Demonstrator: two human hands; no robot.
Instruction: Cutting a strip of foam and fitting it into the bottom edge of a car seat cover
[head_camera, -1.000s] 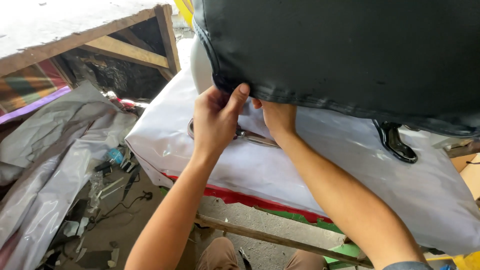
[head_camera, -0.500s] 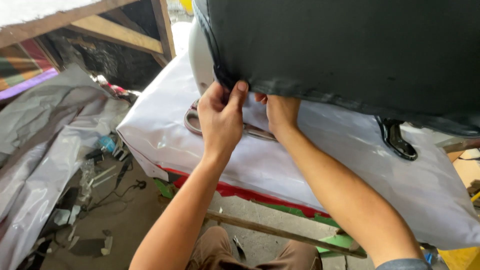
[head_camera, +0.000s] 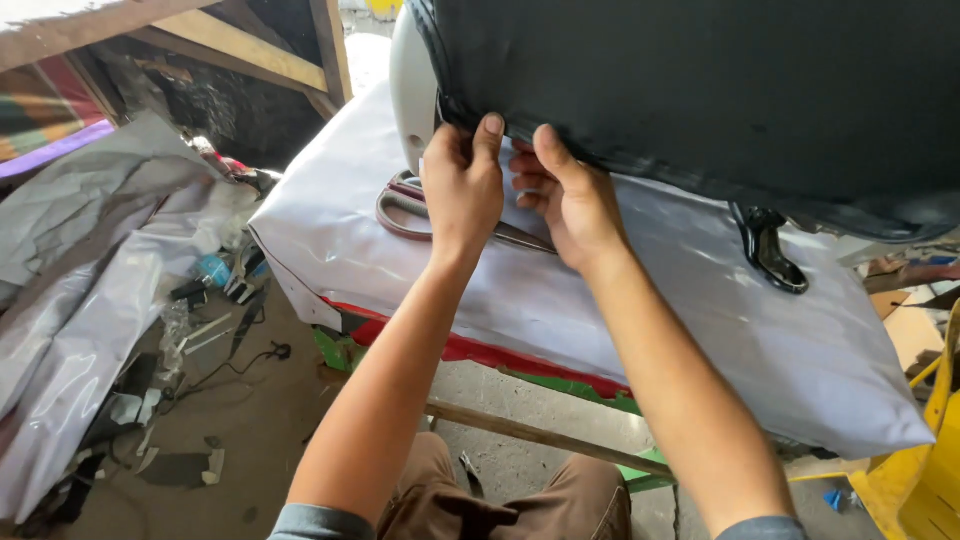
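black cover (head_camera: 720, 90): dark sheet stretched over a white seat shell (head_camera: 410, 80), standing on the bench's white sheet (head_camera: 640, 320). left hand (head_camera: 462, 190): fingers curled, pinching the cover's lower edge at the corner. right hand (head_camera: 570, 195): fingers pressed together, gripping the same edge just beside. scissors (head_camera: 400, 210): flat beneath the hands (partly hidden). handling note: likely best pulled evenly, both grips close, avoiding wrinkles.

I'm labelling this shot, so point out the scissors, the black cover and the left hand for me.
scissors (head_camera: 400, 212): head view, on the handle loop left of the hand.
black cover (head_camera: 700, 90): head view, on its broad dark face.
left hand (head_camera: 462, 190): head view, on the back of the hand, pinching the cover's edge.
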